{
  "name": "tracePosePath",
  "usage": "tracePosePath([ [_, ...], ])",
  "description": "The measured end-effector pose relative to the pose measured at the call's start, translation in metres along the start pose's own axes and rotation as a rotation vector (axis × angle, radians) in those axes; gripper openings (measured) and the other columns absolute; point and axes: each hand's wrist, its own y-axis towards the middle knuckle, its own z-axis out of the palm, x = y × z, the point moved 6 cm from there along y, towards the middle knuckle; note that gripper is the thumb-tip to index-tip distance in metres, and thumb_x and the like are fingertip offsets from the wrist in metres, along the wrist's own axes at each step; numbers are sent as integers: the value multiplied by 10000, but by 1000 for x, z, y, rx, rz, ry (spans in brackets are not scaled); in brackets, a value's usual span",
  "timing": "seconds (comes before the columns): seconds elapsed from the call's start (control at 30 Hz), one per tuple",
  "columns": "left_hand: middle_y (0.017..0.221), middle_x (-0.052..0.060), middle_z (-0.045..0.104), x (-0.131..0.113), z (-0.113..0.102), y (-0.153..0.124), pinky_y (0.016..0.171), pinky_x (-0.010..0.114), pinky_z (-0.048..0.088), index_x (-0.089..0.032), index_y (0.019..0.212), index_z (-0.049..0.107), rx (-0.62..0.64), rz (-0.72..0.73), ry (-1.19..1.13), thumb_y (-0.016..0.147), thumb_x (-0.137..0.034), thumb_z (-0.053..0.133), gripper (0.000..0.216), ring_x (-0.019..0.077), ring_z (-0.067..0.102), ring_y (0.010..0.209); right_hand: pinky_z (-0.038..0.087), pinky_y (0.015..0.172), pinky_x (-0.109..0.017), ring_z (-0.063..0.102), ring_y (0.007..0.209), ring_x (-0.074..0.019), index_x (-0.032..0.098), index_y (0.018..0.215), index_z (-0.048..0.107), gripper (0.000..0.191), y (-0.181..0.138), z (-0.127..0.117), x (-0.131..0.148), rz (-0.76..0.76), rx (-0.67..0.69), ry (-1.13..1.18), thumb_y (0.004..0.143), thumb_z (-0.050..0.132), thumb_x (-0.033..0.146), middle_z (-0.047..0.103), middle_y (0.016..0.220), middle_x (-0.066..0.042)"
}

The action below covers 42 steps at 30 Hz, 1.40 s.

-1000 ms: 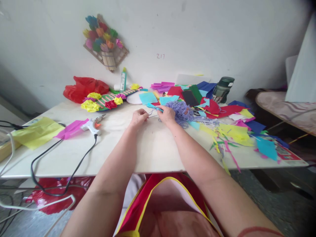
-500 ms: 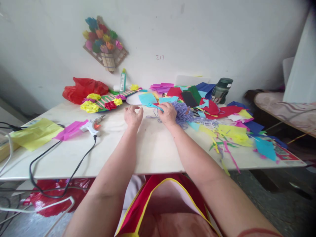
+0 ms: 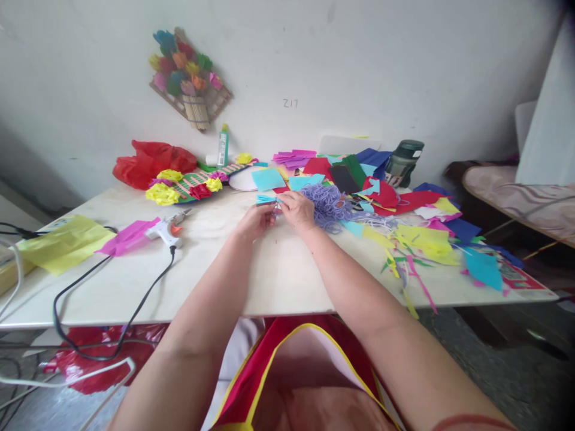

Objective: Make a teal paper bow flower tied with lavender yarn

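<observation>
A: Grip status?

B: L hand (image 3: 257, 222) is curled in, thumb & fingers closed on the pleated blue paper (image 3: 266, 199), hardly any gap. R hand (image 3: 297, 209) has its fingertips bunched at the paper's R end; can't tell if they pinch paper, yarn or both.

A: Where's the paper re: the yarn heap (image 3: 331, 206)?

B: Just L of it, up over the table (image 3: 287, 275), pleats poking out past the L hand on the far side.

A: Tips for this bit?

B: IMO: L pinch firm & narrow so the pleats don't spread; fine work w/ R fingertips, light touch. Thin paper prob. tears if yanked, so small moves. Any strand in there: snug & even, not hard.

A: Nearby stuff to mind?

B: Heap's right beside the R hand, loose loops could snag the fingers. Light blue sheet (image 3: 268, 179) is L of the heap & farther back; flowered board (image 3: 193, 181) farther L. Glue gun (image 3: 167, 231) is well L of the heap, so L elbow clear, pls. Yellow scrap (image 3: 426, 242) sits R of the heap, flask (image 3: 405, 164) R & behind.
</observation>
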Motion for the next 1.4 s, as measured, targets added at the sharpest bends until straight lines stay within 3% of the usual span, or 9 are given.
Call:
tracePosePath([
  [0.27,545,-32,492,8,-3,1,378,122,334,-97,792,626,-15,-122,-139,732,-123,654,71,9,363,385,411,869,-292,535,1028,-204,232,1126,672,315,0,1,4,-2,25,-32,902,452,205,667,1090,-72],
  [0.53,465,-54,437,2,-5,2,355,164,232,-127,706,571,-54,46,74,643,-264,734,222,27,290,364,431,836,-289,588,1007,-198,236,1126,670,308,-1,3,1,52,33,0,901,460,214,681,1121,-63],
  [0.7,426,-94,293,-3,-7,-1,360,182,208,-173,616,460,-88,121,172,647,-433,739,383,32,230,365,437,862,-277,599,1031,-192,224,1115,675,303,-1,5,4,18,35,52,893,469,208,681,1133,-68],
  [0.87,442,-100,276,-9,-8,-4,373,183,233,-174,637,475,-122,184,246,649,-480,728,397,35,242,378,446,912,-280,602,1057,-190,173,1133,663,309,1,10,4,-8,5,188,865,519,226,670,1147,-100],
  [1.03,438,-101,276,-11,-10,-3,373,192,234,-174,653,495,-137,212,272,657,-479,720,379,39,249,375,460,926,-314,620,1058,-216,140,1142,650,347,5,15,-4,90,-5,295,816,590,242,675,1132,-137],
  [1.4,440,-128,232,-9,-12,-1,381,185,222,-196,666,404,-62,206,101,623,-469,776,464,22,211,358,494,884,-328,655,999,-198,209,1025,681,289,5,29,-12,209,67,666,755,672,314,718,1032,-56],
])
